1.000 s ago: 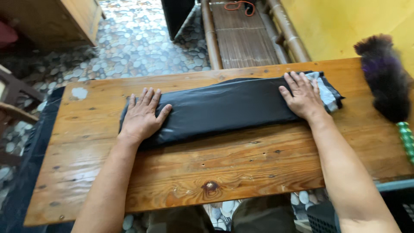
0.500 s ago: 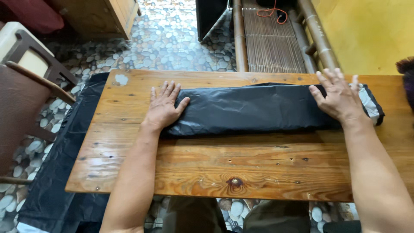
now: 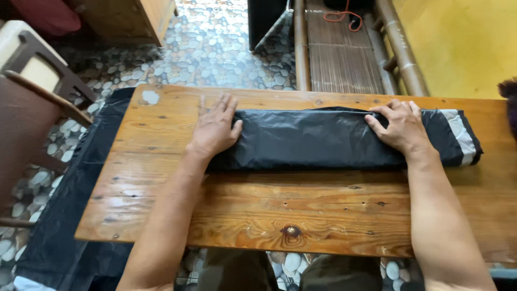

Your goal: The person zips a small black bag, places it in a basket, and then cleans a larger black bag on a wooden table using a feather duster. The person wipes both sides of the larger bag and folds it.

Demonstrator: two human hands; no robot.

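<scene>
A long black folded garment with a grey reflective stripe at its right end lies across a wooden table. My left hand rests flat on the garment's left end, fingers spread. My right hand presses on the garment right of its middle, fingers curled over the far edge. More of the black fabric hangs off the table's left end toward the floor.
A brown chair with a cream cushion stands left of the table. A bamboo bench with an orange cord runs along the yellow wall behind. The floor is pebble tile. A dark feather duster shows at the right edge.
The view has shifted left and nearer. My right hand has moved left along the garment, away from its striped end. My left hand stays on the left end.
</scene>
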